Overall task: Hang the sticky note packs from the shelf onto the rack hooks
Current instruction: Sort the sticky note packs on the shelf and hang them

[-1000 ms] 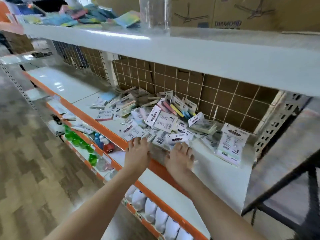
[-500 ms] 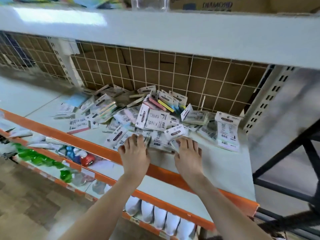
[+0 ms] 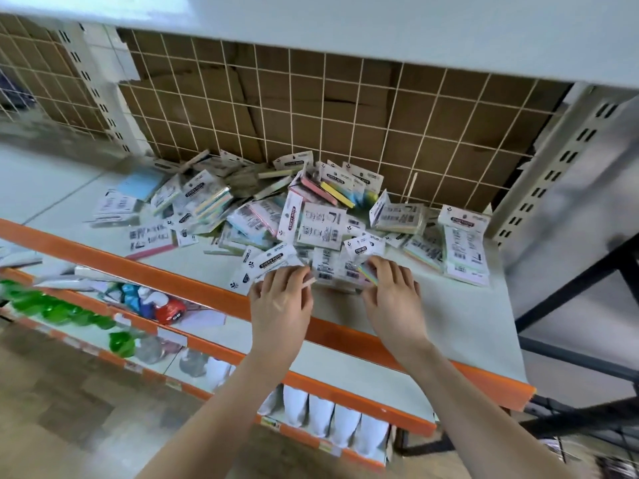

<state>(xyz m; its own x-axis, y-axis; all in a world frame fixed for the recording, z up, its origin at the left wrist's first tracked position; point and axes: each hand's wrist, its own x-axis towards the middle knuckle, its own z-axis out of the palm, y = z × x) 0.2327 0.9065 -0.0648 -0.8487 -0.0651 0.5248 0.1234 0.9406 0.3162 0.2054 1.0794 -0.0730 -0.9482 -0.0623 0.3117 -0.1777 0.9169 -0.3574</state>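
Note:
A loose pile of sticky note packs (image 3: 321,223) lies on the white shelf (image 3: 460,316) with the orange front edge, against the wire grid back panel (image 3: 311,108). My left hand (image 3: 281,302) lies palm down at the pile's front edge, its fingertips on a pack with a black "sticky note" label (image 3: 273,262). A little to the right, my right hand (image 3: 392,295) has its fingers curled around a pack with pastel edges (image 3: 359,271). No hooks are visible on the grid.
A thick white upper shelf (image 3: 380,32) overhangs the pile. Slotted uprights stand at left (image 3: 100,95) and right (image 3: 553,174). Lower shelves hold toy cars (image 3: 169,309), green items (image 3: 62,311) and white bottles (image 3: 332,420). A black metal frame (image 3: 570,292) is at right.
The view has swung down and closer to the pile. Both hands have moved forward from the shelf's edge onto the front packs, and my right fingers have curled around one.

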